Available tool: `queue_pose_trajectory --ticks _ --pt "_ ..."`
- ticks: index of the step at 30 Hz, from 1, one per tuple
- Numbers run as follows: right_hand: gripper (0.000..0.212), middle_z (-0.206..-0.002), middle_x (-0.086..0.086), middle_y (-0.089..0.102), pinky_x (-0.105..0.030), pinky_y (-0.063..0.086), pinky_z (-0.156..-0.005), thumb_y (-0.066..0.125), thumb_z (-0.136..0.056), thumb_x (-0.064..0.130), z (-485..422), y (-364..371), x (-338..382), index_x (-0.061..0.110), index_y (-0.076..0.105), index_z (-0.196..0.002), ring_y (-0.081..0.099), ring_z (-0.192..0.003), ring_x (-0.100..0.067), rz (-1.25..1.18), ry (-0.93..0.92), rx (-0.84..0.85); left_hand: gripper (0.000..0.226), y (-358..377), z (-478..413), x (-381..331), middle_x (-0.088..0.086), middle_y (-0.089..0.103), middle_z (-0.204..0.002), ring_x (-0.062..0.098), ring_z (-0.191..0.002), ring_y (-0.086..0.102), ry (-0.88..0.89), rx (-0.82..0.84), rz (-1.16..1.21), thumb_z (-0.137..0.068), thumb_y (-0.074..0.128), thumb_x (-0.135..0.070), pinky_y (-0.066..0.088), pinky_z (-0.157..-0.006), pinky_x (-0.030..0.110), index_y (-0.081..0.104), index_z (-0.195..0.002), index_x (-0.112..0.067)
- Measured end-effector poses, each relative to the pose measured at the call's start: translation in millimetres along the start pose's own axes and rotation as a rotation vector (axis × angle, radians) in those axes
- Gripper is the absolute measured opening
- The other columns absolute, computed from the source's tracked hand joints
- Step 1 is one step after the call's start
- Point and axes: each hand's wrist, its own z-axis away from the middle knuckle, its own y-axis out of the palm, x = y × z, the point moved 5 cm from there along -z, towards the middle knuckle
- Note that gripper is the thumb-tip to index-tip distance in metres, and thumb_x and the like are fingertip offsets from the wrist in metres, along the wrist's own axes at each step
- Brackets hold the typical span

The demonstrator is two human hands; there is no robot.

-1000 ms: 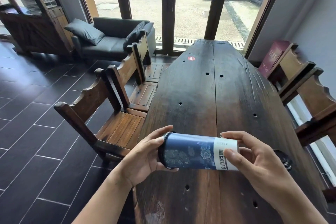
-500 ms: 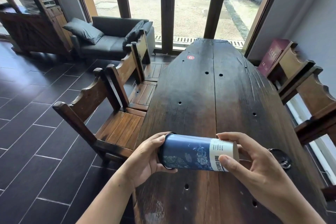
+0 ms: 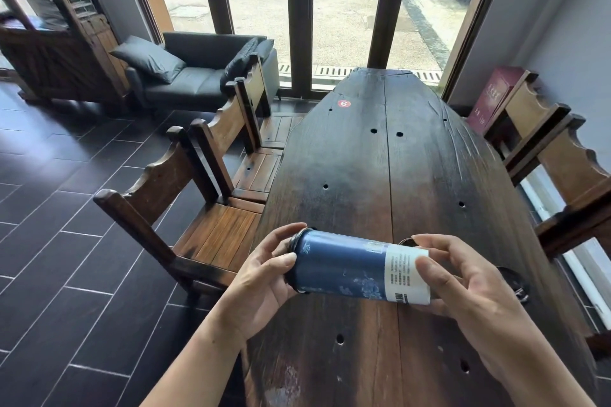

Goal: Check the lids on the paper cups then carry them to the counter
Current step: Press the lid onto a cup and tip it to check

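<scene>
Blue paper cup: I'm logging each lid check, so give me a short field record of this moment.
item: blue paper cup, white label band at its base
pose: on its side, held above the wooden table
left hand: grips the black lid end
right hand: grips the base end
lid: on the cup
also on table: dark round object, partly hidden
</scene>
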Motion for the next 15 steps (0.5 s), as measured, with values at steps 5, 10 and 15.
queue_pose_trajectory --ticks 5,10,15 --pt "0.082 -0.104 0.000 0.077 -0.056 0.063 -0.084 0.068 -0.057 0.091 -2.1 2.1 0.5 0.036 0.070 -0.117 0.078 -0.097 -0.021 0.029 -0.016 0.006 0.078 1.5 1.0 -1.1 0.017 0.058 -0.143 0.031 -0.127 0.059 -0.007 0.037 -0.008 -0.073 0.091 -0.030 0.056 -0.094 0.053 0.056 -0.142 -0.018" --pt "0.054 -0.102 0.008 0.080 -0.049 0.064 -0.082 0.067 -0.069 0.073 0.7 3.0 7.6 0.042 0.069 -0.114 0.076 -0.100 -0.013 0.104 -0.068 0.035 0.066 -1.1 0.7 0.7 0.018 0.055 -0.150 0.035 -0.132 0.056 -0.061 0.046 0.034 -0.083 0.078 -0.028 0.049 -0.100 0.066 0.055 -0.144 -0.018" --pt "0.034 -0.103 0.015 0.078 -0.033 0.063 -0.080 0.074 -0.083 0.053 3.2 3.8 15.8 0.040 0.069 -0.114 0.073 -0.103 -0.006 0.162 -0.105 0.031 0.066 2.6 0.9 0.9 0.019 0.054 -0.150 0.043 -0.132 0.054 -0.124 0.060 -0.027 -0.084 0.078 -0.040 0.048 -0.097 0.071 0.058 -0.142 -0.016"
